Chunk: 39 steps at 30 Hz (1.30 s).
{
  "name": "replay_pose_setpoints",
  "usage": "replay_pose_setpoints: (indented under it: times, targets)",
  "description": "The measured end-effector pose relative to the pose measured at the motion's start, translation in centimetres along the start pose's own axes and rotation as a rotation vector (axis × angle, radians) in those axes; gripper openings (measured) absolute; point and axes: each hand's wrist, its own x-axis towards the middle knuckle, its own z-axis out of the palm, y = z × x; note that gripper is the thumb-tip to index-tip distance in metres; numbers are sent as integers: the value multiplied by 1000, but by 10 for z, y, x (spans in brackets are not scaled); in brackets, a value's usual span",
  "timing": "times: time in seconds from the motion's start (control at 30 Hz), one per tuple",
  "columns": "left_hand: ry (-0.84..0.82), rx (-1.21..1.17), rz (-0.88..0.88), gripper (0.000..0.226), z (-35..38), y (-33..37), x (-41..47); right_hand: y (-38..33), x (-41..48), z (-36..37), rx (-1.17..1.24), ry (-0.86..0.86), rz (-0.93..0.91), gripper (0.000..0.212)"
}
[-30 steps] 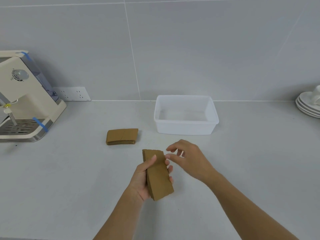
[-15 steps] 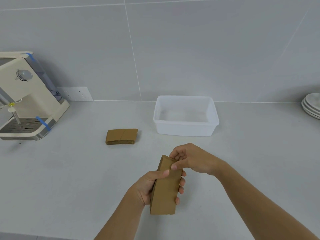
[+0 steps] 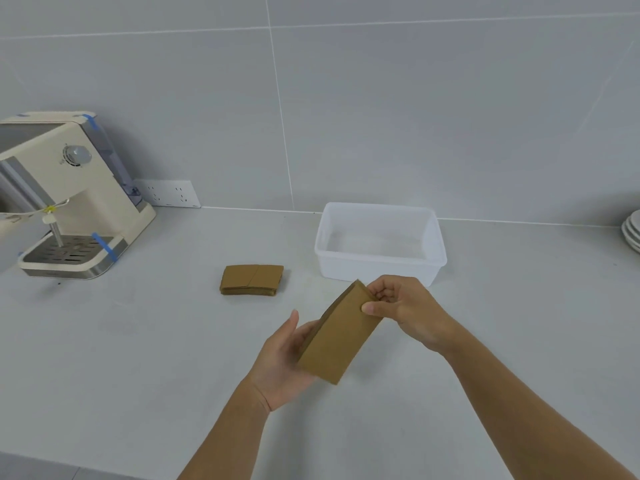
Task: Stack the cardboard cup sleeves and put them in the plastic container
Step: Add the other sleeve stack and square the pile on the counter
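Holding a bundle of cardboard cup sleeves up off the counter right now, both hands on it. My right hand has the far end pinched, thumb on the front face and fingers curled behind. My left hand is loose and mostly open, just cupping the near end from behind, thumb sticking up clear of the cardboard.

The plastic container sits just past my right hand, straight ahead and a touch right, looks empty. The bundle's long axis runs from my left palm up toward that tub, so the far end already points at it. Right hand is the nearer one, so I'd guess it does the carrying.

Second pile of sleeves is lying flat on the counter, off to the left of the tub, well apart from my hands. That one probably needs joining up too.
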Motion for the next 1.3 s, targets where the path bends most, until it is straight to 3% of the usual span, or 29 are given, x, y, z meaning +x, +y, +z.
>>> replay_pose_setpoints:
  times: [0.1,0.23,0.57,1.0,1.3]
  targets:
    - [40,3,130,79,-5,-2,-4,2,4,-2,92,106,13,12]
    - [140,198,251,56,4,-5,-4,8,10,2,170,208,41,6]
    - [402,280,387,24,-2,-14,-1,21,8,14,313,244,88,9]
    - [632,311,456,23,-13,-13,-5,32,14,40,232,268,116,10]
    - [712,224,478,22,-46,36,-8,17,52,81,151,239,125,4]
